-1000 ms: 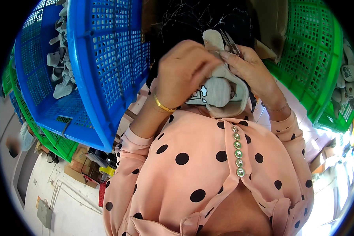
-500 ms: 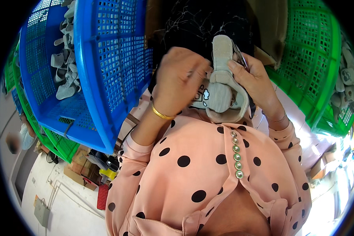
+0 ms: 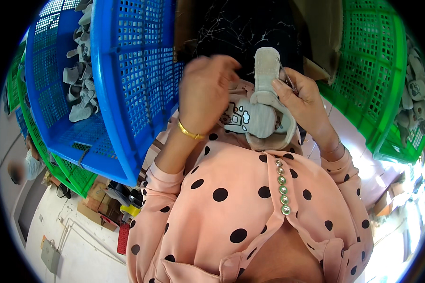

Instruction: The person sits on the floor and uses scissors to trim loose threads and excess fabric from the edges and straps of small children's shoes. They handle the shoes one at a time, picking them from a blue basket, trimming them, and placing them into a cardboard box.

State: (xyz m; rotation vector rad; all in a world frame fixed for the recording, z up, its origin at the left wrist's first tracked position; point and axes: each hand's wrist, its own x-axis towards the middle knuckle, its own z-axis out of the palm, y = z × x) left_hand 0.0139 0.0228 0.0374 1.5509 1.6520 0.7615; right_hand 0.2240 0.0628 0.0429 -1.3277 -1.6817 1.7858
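Between a blue plastic crate (image 3: 127, 89) on the person's left and a green plastic crate (image 3: 368, 80) on the right, two bare hands work close to the chest of a pink blouse with black dots (image 3: 250, 212). Held up between the hands is a small grey shoe (image 3: 264, 113), its sole strip pointing away from the body. Right hand (image 3: 302, 101) grips the shoe's side, fingers (image 3: 281, 89) curled closed around it. Left hand (image 3: 205, 96), wearing a gold bangle (image 3: 190, 133), rests against the shoe's other side, fingers bent; whether they grip cannot be told. More grey shoe pieces (image 3: 78, 89) lie inside the blue crate.
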